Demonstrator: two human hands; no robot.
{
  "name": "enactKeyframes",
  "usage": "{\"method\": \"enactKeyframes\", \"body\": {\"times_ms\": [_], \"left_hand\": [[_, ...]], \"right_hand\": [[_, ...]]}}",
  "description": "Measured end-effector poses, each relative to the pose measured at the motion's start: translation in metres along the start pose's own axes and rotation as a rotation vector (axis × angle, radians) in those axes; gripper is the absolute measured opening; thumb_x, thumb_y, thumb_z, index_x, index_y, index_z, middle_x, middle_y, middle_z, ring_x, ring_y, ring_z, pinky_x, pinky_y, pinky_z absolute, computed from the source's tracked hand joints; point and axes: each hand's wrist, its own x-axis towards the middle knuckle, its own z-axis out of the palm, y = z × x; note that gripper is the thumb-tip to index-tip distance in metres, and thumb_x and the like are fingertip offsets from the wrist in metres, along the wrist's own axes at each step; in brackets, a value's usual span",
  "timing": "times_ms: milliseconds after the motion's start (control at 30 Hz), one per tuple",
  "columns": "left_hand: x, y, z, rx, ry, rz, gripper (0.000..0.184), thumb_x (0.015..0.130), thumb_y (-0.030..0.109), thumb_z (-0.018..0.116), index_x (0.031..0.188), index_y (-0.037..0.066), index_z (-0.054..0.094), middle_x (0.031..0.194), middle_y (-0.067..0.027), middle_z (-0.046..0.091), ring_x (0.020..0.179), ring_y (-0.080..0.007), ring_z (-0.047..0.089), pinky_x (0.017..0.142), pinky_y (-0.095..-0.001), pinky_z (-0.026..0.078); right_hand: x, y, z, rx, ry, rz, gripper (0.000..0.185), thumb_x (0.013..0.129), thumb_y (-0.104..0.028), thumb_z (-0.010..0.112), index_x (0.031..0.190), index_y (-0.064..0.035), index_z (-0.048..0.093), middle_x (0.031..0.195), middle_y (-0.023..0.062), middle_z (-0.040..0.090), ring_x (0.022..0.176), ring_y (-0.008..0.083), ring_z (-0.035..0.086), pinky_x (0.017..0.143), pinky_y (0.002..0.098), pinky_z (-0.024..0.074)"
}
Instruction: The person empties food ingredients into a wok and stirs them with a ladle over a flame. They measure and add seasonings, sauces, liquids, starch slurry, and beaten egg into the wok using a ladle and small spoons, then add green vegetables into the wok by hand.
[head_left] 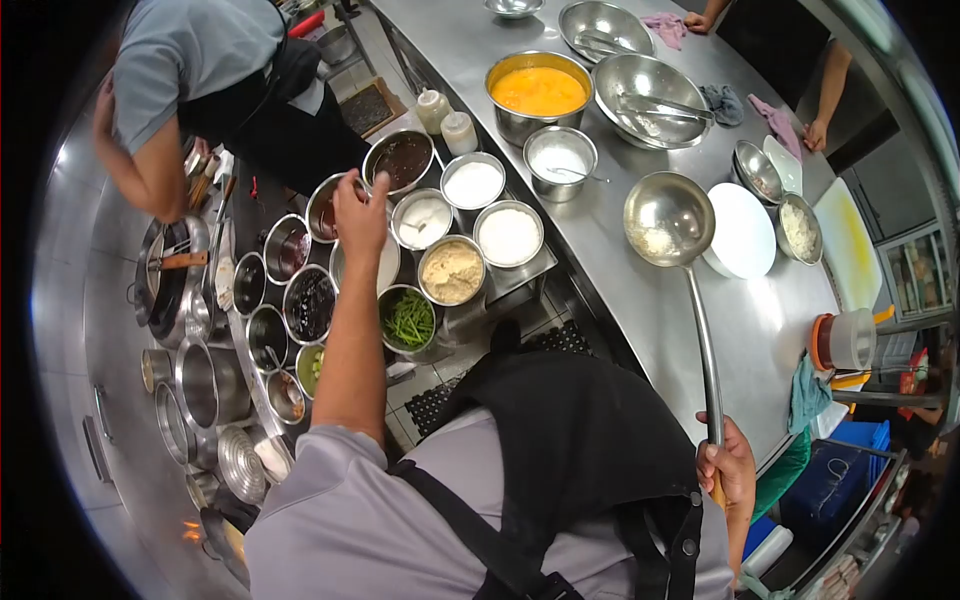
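Note:
My left hand reaches over the metal containers, between a pot of dark brown sauce and one of red sauce. Its thumb and fingers are apart, with nothing visible between them. The handle of a long ladle is in my right hand. Some pale bits lie in the ladle's bowl, which is over the steel table. Near my left arm are containers of green vegetables, a pale yellow paste and white powder.
A pot of orange liquid, metal bowls and a white plate stand on the table. Two squeeze bottles are beyond the containers. A co-worker stands at the upper left; another person's hand rests at the far edge.

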Motion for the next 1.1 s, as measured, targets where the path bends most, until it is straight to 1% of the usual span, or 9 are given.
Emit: {"method": "enactKeyframes", "body": {"times_ms": [133, 267, 367, 433, 633, 800, 867, 1033, 1100], "left_hand": [[0.100, -0.001, 0.064, -0.258, -0.186, 0.026, 0.046, 0.090, 0.033, 0.074, 0.120, -0.001, 0.067, 0.095, -0.0132, 0.069, 0.089, -0.0242, 0.066, 0.081, -0.0355, 0.052], [0.165, -0.018, 0.152, -0.452, -0.637, -0.071, 0.072, 0.080, 0.018, 0.082, 0.142, 0.001, 0.051, 0.121, -0.0118, 0.067, 0.103, -0.0206, 0.066, 0.089, -0.0343, 0.053], [0.190, -0.016, 0.186, -0.473, -0.746, 0.016, 0.072, 0.078, 0.015, 0.085, 0.140, 0.001, 0.052, 0.122, -0.0096, 0.066, 0.107, -0.0200, 0.065, 0.092, -0.0330, 0.052], [0.195, -0.014, 0.206, -0.614, -0.776, 0.012, 0.072, 0.076, 0.015, 0.087, 0.138, 0.002, 0.053, 0.118, -0.0086, 0.067, 0.106, -0.0187, 0.065, 0.094, -0.0327, 0.052], [0.219, -0.023, 0.233, -0.279, -0.318, 0.240, 0.057, 0.081, 0.036, 0.085, 0.120, 0.002, 0.062, 0.114, -0.0110, 0.068, 0.104, -0.0208, 0.065, 0.091, -0.0351, 0.052], [0.226, 0.086, 0.169, -0.625, -0.174, 0.389, 0.054, 0.079, 0.018, 0.087, 0.124, 0.003, 0.060, 0.115, -0.0127, 0.066, 0.104, -0.0267, 0.066, 0.093, -0.0368, 0.051], [0.204, 0.157, 0.135, -0.378, -0.086, 0.868, 0.059, 0.073, 0.004, 0.085, 0.126, 0.005, 0.059, 0.115, -0.0142, 0.065, 0.102, -0.0305, 0.066, 0.092, -0.0379, 0.052], [0.116, 0.276, 0.145, 0.073, -0.569, 1.319, 0.055, 0.071, 0.007, 0.074, 0.124, 0.009, 0.062, 0.110, -0.0139, 0.062, 0.098, -0.0352, 0.065, 0.080, -0.0423, 0.054], [0.071, 0.308, 0.150, 0.337, -0.720, 1.264, 0.055, 0.070, 0.012, 0.076, 0.123, 0.010, 0.064, 0.111, -0.0127, 0.063, 0.098, -0.0336, 0.066, 0.083, -0.0448, 0.054]], "right_hand": [[0.010, -0.004, 0.028, -0.001, 0.056, -0.050, 0.055, 0.090, -0.018, 0.072, 0.135, 0.0039, 0.049, 0.058, 0.0029, 0.051, 0.038, 0.0077, 0.041, 0.035, 0.0201, 0.0332], [0.023, -0.013, 0.060, 0.027, 0.116, -0.090, 0.057, 0.090, -0.019, 0.072, 0.136, 0.0042, 0.049, 0.057, 0.0031, 0.051, 0.038, 0.0079, 0.041, 0.035, 0.0204, 0.0317], [0.032, -0.015, 0.084, 0.096, 0.154, -0.122, 0.058, 0.089, -0.019, 0.072, 0.135, 0.0047, 0.049, 0.057, 0.0033, 0.050, 0.038, 0.0082, 0.041, 0.035, 0.0204, 0.0322], [0.040, -0.019, 0.096, 0.130, 0.182, -0.132, 0.058, 0.088, -0.019, 0.072, 0.136, 0.0049, 0.048, 0.057, 0.0032, 0.049, 0.038, 0.0084, 0.041, 0.035, 0.0205, 0.0326], [0.061, -0.031, 0.093, 0.183, 0.192, -0.138, 0.052, 0.088, -0.009, 0.069, 0.136, 0.0020, 0.050, 0.058, 0.0029, 0.048, 0.041, 0.0115, 0.044, 0.041, 0.0255, 0.0372], [0.068, -0.054, 0.077, 0.149, 0.126, -0.128, 0.049, 0.089, -0.005, 0.065, 0.135, 0.0025, 0.050, 0.059, 0.0027, 0.051, 0.041, 0.0109, 0.045, 0.040, 0.0239, 0.0365], [0.071, -0.066, 0.072, 0.122, 0.104, -0.106, 0.048, 0.089, -0.003, 0.064, 0.135, 0.0021, 0.050, 0.060, 0.0016, 0.051, 0.043, 0.0097, 0.046, 0.042, 0.0231, 0.0368], [0.076, -0.081, 0.049, 0.101, 0.048, -0.104, 0.046, 0.091, -0.004, 0.063, 0.134, 0.0025, 0.051, 0.060, 0.0014, 0.053, 0.043, 0.0091, 0.047, 0.043, 0.0223, 0.0379], [0.076, -0.088, 0.038, 0.092, 0.020, -0.096, 0.045, 0.091, -0.004, 0.063, 0.134, 0.0026, 0.051, 0.061, 0.0013, 0.054, 0.043, 0.0091, 0.048, 0.043, 0.0222, 0.0386]]}}
